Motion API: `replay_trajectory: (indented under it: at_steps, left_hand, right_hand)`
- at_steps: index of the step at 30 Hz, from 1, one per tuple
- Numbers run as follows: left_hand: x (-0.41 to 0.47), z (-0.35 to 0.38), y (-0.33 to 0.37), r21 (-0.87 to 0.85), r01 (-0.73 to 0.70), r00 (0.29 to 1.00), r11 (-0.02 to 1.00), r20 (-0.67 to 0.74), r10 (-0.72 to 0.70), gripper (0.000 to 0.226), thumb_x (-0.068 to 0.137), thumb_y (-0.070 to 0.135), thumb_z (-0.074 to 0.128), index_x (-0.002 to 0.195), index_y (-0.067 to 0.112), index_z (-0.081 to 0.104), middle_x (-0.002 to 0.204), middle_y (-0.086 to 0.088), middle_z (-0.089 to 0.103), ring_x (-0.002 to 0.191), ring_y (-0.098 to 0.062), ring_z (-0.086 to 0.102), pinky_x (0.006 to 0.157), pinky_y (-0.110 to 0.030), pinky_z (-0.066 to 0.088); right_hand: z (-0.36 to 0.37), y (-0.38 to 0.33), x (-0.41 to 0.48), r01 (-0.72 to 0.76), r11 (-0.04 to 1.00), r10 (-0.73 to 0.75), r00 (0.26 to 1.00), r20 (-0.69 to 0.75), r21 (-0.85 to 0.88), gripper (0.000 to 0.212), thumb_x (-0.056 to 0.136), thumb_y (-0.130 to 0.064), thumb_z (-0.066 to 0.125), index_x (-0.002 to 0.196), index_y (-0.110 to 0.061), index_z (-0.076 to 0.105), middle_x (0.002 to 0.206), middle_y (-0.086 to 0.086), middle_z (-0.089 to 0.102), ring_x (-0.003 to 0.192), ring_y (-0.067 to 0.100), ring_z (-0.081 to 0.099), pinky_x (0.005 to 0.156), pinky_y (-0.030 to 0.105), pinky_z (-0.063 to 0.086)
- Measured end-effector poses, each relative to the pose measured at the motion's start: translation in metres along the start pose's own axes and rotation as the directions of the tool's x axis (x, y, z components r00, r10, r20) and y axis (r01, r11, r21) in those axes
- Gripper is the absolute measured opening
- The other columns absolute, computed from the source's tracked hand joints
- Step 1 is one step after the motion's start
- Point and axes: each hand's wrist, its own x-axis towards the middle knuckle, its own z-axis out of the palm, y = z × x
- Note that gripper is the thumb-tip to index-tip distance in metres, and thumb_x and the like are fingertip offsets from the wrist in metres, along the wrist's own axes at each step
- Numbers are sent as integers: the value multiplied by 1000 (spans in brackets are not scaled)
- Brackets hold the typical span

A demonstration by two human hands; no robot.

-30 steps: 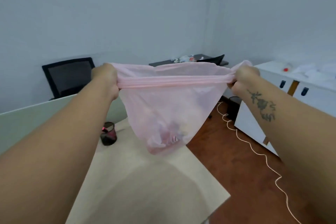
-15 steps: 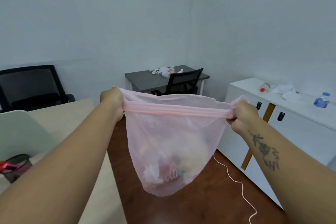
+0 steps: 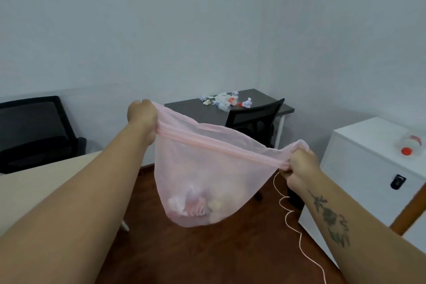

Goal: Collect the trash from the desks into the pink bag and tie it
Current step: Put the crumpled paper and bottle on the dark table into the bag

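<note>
Head view, both arms out fwd. Left hand (image 3: pixel 143 115) fisted round one bunched end of the rim of the pink bag (image 3: pixel 207 175), fingers curled tight. Right hand (image 3: pixel 299 167) fisted round the opposite end of the rim, lower in view than the left, fingers and thumb closed over gathered plastic. Rim pulled taut btwn the two fists. Near edge is rolled into a thick pink band running diag. from upper left to lower right; far edge arcs a little above it, so the mouth is a narrow slit. Bag hangs free in air under the band, over the brown floor (image 3: pixel 184 256), apart from desks and cabinet. Plastic thin, see-through. Trash in bag (image 3: pixel 196 208) sits at the very bottom: white, pink and pale yellow lumps, items not identifiable. Behind the bag, near the back wall: dark desk (image 3: pixel 191 110) w/ a trash pile (image 3: pixel 224 100) on top. Pile = crumpled white paper, clear wrapper, sth red; rest too small to tell. Black chair (image 3: pixel 253 117) at that desk's near side, partly hidden by the bag. Left of view: light wood desk (image 3: pixel 34 182) under the left forearm, mesh-back chair (image 3: pixel 34 129) behind it. Right: white cabinet (image 3: pixel 359 152) w/ black handle (image 3: pixel 398 181). On its top a clear bottle (image 3: pixel 409 147), blurred, red cap toward camera. Thin pale cord (image 3: pixel 300 240) snakes over the floor beside the cabinet, passing below the right wrist. Tattoo (image 3: pixel 332 221) on right forearm.
</note>
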Motion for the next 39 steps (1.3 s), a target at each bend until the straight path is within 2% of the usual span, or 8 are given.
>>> replay_trajectory:
  at_steps: [7, 11, 15, 22, 30, 35, 37, 39]
  left_hand:
    - [138, 117, -2, 113, -132, 991, 985, -15, 134, 35, 101, 29, 40, 120, 5, 57, 124, -18, 61, 113, -35, 61, 101, -51, 49]
    - [221, 172, -5, 206, -137, 990, 969, -3, 141, 30, 102, 36, 41, 106, 12, 58, 103, -11, 58, 92, -29, 55, 83, -37, 48]
    - [318, 229, -3, 255, -121, 989, 959, -56, 140, 29, 102, 36, 42, 107, 12, 59, 107, -11, 59, 97, -30, 56, 95, -44, 48]
    - [489, 287, -3, 305, -146, 978, 941, -99, 183, 27, 102, 40, 43, 100, 17, 58, 80, -1, 52, 73, -21, 48, 67, -31, 41]
    - [671, 373, -6, 290, -203, 977, 935, -3, 213, 29, 101, 43, 45, 80, 26, 55, 74, 3, 50, 63, -14, 45, 58, -28, 37]
    - [731, 417, -34, 340, -229, 973, 912, 80, 214, 29, 101, 44, 47, 88, 23, 62, 77, 3, 53, 71, -18, 49, 66, -31, 42]
    - [737, 429, -61, 411, -240, 970, 879, 131, 203, 32, 100, 45, 48, 82, 25, 63, 78, 5, 57, 70, -14, 51, 64, -28, 42]
    - [739, 437, -91, 449, -241, 970, 860, 149, 194, 33, 101, 45, 47, 80, 27, 65, 79, 8, 59, 70, -10, 52, 62, -27, 40]
  right_hand:
    - [116, -16, 147, -70, 991, 76, 995, 56, -112, 41, 90, -11, 39, 127, -19, 55, 77, 10, 51, 53, 17, 43, 41, 22, 34]
    - [178, -6, 223, 56, 973, -8, 978, 210, -223, 41, 98, -25, 32, 138, -30, 41, 106, 16, 63, 56, 17, 47, 41, 23, 34]
    - [275, -20, 310, 120, 946, -30, 957, 287, -301, 25, 99, -29, 30, 118, -26, 47, 112, 18, 61, 63, 20, 48, 43, 25, 35]
    - [445, -19, 417, 226, 898, -70, 920, 385, -377, 23, 102, -34, 28, 109, -23, 48, 96, 6, 57, 68, 21, 53, 41, 23, 35]
    - [596, -6, 545, 280, 865, -143, 933, 330, -418, 30, 102, -23, 29, 123, -17, 50, 107, 3, 56, 91, 22, 55, 75, 36, 45]
    - [621, 18, 624, 399, 524, -42, 895, 445, -752, 32, 101, -11, 34, 118, 3, 56, 122, 21, 57, 103, 32, 57, 77, 33, 43]
    - [625, 33, 653, 437, 305, 70, 876, 478, -846, 29, 100, -14, 38, 115, 1, 59, 122, 21, 60, 108, 34, 57, 80, 32, 43]
    - [634, 41, 682, 459, 209, 42, 878, 477, -864, 29, 99, -31, 44, 108, -8, 60, 119, 16, 61, 104, 30, 58, 84, 33, 46]
